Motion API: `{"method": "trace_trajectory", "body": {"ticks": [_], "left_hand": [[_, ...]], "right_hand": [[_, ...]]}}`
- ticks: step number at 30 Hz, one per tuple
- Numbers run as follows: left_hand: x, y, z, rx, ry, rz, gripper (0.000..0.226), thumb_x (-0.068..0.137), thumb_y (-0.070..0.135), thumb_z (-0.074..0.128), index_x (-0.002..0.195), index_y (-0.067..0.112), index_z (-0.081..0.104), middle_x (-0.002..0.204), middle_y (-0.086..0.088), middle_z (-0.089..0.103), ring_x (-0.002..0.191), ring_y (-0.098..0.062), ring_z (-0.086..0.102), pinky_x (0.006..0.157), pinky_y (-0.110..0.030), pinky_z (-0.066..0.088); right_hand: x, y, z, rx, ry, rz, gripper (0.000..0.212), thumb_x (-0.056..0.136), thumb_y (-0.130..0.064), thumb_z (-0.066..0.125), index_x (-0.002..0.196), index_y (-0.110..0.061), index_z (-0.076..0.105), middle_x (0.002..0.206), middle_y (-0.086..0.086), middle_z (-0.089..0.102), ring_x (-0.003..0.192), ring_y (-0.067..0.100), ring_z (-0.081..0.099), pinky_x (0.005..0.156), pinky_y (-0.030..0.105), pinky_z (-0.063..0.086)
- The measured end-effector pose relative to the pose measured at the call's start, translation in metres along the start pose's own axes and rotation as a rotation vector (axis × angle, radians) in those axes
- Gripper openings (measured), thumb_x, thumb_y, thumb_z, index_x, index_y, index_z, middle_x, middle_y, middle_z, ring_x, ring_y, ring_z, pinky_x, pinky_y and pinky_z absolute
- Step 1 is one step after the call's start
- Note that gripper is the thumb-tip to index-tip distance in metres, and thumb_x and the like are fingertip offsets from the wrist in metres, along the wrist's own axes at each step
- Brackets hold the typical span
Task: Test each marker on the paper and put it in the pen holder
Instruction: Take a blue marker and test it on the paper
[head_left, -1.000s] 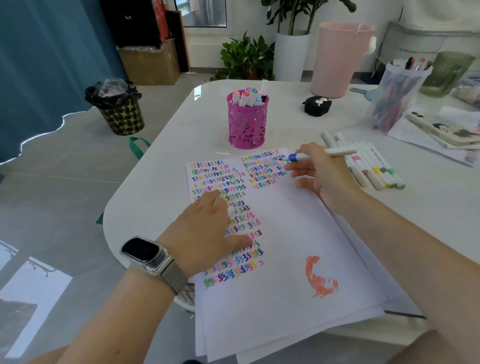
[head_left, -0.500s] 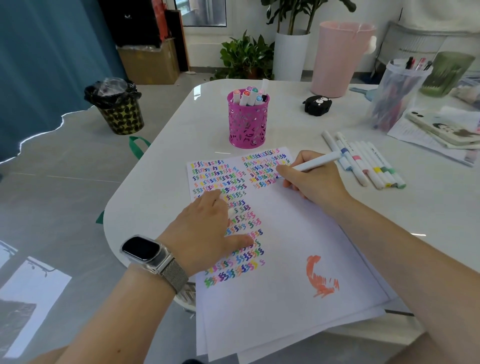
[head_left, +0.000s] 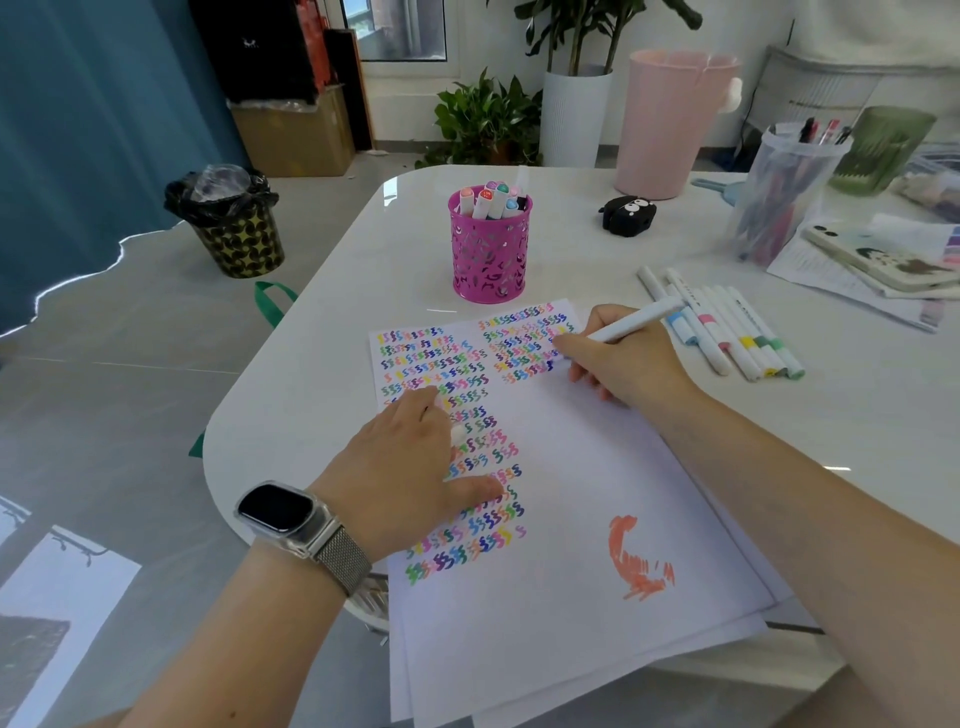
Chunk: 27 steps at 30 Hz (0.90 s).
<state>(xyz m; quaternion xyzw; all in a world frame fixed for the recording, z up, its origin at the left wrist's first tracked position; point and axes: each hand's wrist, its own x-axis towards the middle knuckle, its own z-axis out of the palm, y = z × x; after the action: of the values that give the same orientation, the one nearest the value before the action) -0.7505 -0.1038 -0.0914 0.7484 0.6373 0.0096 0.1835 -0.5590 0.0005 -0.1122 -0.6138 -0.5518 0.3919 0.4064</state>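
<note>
Nearest to the person lies the paper (head_left: 571, 597), a few sheets stacked on the table (head_left: 857, 441), with an orange scribble (head_left: 639, 558) low on the top sheet. The left hand (head_left: 410, 467) rests flat on the paper with fingers almost straight and holds nothing; something small and white shows under the fingers, but it is not clear what it is. Further up, the right hand (head_left: 623, 358) pinches a white marker (head_left: 631, 322) in a writing grip, and its tip, hidden by the fingers, seems to be at the right block of squiggles (head_left: 524, 343). To do this step well, the left hand should press the sheet so it does not slide, and the stroke should be short and put in a free place beside the last row, so the colour can be read. Compared with a second ago, the marker has come down from above the sheet to the paper, and the blue end is no longer seen. Just to the right lie seven untested markers (head_left: 727, 332) in a row. Beyond the paper stands the pink holder (head_left: 488, 254), already with several markers inside, well apart from the hand.
</note>
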Motion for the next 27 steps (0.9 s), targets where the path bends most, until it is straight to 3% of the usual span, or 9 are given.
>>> {"method": "trace_trajectory", "body": {"ticks": [4, 6, 8, 9, 11, 15, 18, 23, 27], "left_hand": [[-0.002, 0.003, -0.003, 0.006, 0.128, 0.005, 0.044, 0.086, 0.058, 0.044, 0.095, 0.015, 0.042, 0.118, 0.000, 0.041, 0.115, -0.021, 0.040, 0.094, -0.027, 0.036], [-0.002, 0.004, -0.003, -0.019, 0.281, 0.114, 0.031, 0.091, 0.039, 0.033, 0.089, 0.011, 0.045, 0.104, -0.008, 0.048, 0.097, -0.029, 0.046, 0.084, -0.038, 0.044], [-0.002, 0.007, -0.006, -0.083, 0.371, 0.188, 0.021, 0.090, 0.010, 0.029, 0.080, 0.007, 0.047, 0.082, -0.011, 0.048, 0.073, -0.028, 0.043, 0.063, -0.045, 0.048], [-0.002, 0.011, -0.009, -0.213, 0.359, 0.162, 0.022, 0.093, 0.006, 0.028, 0.081, 0.008, 0.047, 0.080, -0.007, 0.046, 0.072, -0.024, 0.041, 0.063, -0.044, 0.048], [0.001, 0.012, -0.008, -0.221, 0.521, 0.179, 0.022, 0.100, 0.022, 0.030, 0.083, 0.016, 0.043, 0.079, 0.005, 0.046, 0.072, -0.019, 0.044, 0.067, -0.041, 0.046], [0.004, 0.017, -0.003, -0.357, 0.530, 0.151, 0.015, 0.095, 0.035, 0.041, 0.088, 0.024, 0.048, 0.067, 0.012, 0.044, 0.063, -0.010, 0.042, 0.063, -0.034, 0.041], [0.005, 0.017, -0.004, -0.418, 0.508, 0.132, 0.015, 0.093, 0.033, 0.048, 0.094, 0.022, 0.057, 0.067, 0.011, 0.049, 0.063, -0.009, 0.046, 0.066, -0.038, 0.046], [0.003, 0.016, -0.008, -0.429, 0.515, 0.105, 0.020, 0.092, 0.034, 0.050, 0.104, 0.022, 0.061, 0.086, 0.007, 0.064, 0.083, -0.016, 0.059, 0.078, -0.043, 0.050], [0.004, 0.015, -0.008, -0.444, 0.504, 0.127, 0.013, 0.091, 0.034, 0.052, 0.098, 0.026, 0.059, 0.078, 0.010, 0.060, 0.077, -0.015, 0.057, 0.075, -0.043, 0.050]], "right_hand": [[-0.003, -0.021, -0.019, 0.414, 0.215, 0.011, 0.023, 0.081, -0.022, 0.073, 0.070, -0.014, 0.055, 0.053, -0.001, 0.060, 0.041, 0.009, 0.047, 0.040, 0.020, 0.040], [-0.013, -0.037, -0.032, 0.523, 0.251, -0.037, 0.016, 0.082, -0.023, 0.073, 0.076, -0.016, 0.060, 0.060, -0.001, 0.063, 0.046, 0.006, 0.053, 0.047, 0.019, 0.046], [-0.029, -0.050, -0.039, 0.539, 0.211, -0.073, 0.013, 0.086, -0.027, 0.069, 0.080, -0.016, 0.065, 0.066, 0.001, 0.067, 0.054, 0.007, 0.059, 0.051, 0.019, 0.049], [-0.037, -0.054, -0.040, 0.550, 0.171, -0.066, 0.015, 0.089, -0.028, 0.064, 0.080, -0.016, 0.067, 0.066, 0.002, 0.068, 0.054, 0.009, 0.060, 0.050, 0.020, 0.049], [-0.054, -0.060, -0.036, 0.590, 0.066, -0.036, 0.024, 0.093, -0.023, 0.054, 0.075, -0.012, 0.067, 0.061, 0.005, 0.067, 0.049, 0.011, 0.058, 0.045, 0.020, 0.048], [-0.071, -0.065, -0.018, 0.499, -0.101, -0.063, 0.024, 0.092, -0.010, 0.051, 0.069, -0.007, 0.056, 0.055, 0.010, 0.066, 0.044, 0.016, 0.056, 0.041, 0.023, 0.045], [-0.071, -0.064, -0.011, 0.463, -0.132, -0.092, 0.024, 0.090, -0.007, 0.053, 0.066, -0.007, 0.051, 0.055, 0.012, 0.066, 0.044, 0.019, 0.054, 0.041, 0.025, 0.044], [-0.068, -0.062, -0.011, 0.458, -0.148, -0.096, 0.027, 0.089, -0.005, 0.052, 0.062, -0.008, 0.049, 0.053, 0.012, 0.064, 0.043, 0.019, 0.051, 0.041, 0.025, 0.043], [-0.069, -0.060, -0.010, 0.436, -0.205, -0.096, 0.026, 0.090, -0.005, 0.050, 0.065, -0.005, 0.046, 0.053, 0.012, 0.064, 0.043, 0.018, 0.051, 0.041, 0.025, 0.043]]}}
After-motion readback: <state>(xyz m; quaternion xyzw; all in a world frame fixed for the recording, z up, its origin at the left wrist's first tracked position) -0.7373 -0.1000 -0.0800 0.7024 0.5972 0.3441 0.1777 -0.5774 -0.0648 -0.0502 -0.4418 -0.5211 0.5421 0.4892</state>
